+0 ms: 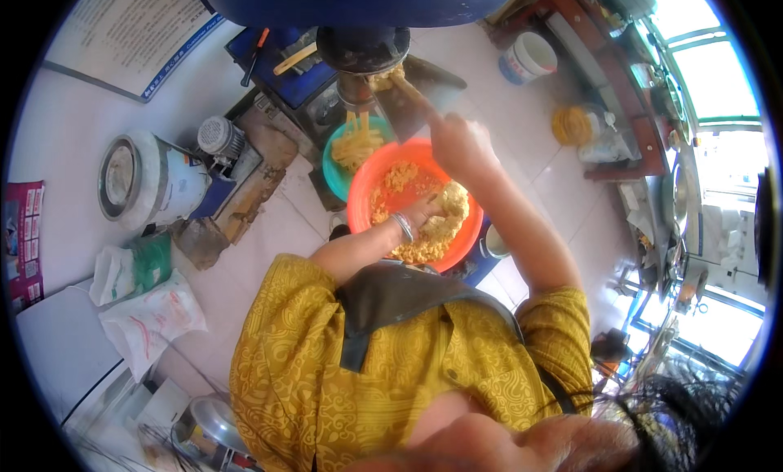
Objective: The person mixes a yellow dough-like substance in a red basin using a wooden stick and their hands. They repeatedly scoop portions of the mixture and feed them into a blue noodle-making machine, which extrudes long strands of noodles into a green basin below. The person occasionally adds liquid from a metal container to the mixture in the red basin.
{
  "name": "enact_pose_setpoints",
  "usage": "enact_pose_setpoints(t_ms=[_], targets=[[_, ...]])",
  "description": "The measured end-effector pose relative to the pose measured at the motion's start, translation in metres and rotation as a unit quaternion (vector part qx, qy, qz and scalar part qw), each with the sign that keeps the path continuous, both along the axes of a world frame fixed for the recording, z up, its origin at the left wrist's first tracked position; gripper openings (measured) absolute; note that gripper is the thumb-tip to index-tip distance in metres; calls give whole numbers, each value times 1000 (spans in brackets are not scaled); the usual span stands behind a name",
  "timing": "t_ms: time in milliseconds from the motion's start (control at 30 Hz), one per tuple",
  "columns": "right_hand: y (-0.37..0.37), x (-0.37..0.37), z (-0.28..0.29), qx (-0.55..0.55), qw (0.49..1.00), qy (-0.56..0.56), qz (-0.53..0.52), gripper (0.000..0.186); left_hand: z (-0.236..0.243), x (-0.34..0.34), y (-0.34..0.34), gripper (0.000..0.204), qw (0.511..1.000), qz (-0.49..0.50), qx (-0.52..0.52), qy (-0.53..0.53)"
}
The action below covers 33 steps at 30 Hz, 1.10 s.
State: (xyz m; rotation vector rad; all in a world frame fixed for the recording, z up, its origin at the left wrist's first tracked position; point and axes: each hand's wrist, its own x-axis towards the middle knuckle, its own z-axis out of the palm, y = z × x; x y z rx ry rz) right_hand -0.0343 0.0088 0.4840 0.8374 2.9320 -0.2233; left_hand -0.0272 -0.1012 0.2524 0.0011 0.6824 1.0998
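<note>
A yellow lump of dough lies on crumbly dough in an orange basin. My left hand, a bracelet at its wrist, reaches into this basin and grasps the lump's left side; some fingertips are hidden. My right hand is closed round a wooden stick. The stick's far end presses on dough at the feed opening of a dark metal noodle machine. Below its outlet, thick yellow noodles hang down into a green basin, partly behind the orange one.
A white bucket stands on the tiled floor at the far right, near a wooden shelf and a jug of yellow oil. To the left are a motor, a large white drum and a white sack.
</note>
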Motion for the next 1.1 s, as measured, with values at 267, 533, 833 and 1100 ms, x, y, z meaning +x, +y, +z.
enact_pose_setpoints(t_ms=[267,533,833,1100], targets=[[5,-10,-8,6,1000,-16,2,64,-5,6,4,54,1000,-23,12,6],[9,7,36,-62,997,-16,-43,59,-1,-20,-9,53,982,-50,95,-152],[10,-20,4,-110,992,-1,-57,62,16,-30,-21,69,955,-82,105,-265],[9,-27,-6,-104,994,3,-36,65,16,-22,-24,54,981,-76,31,-175]])
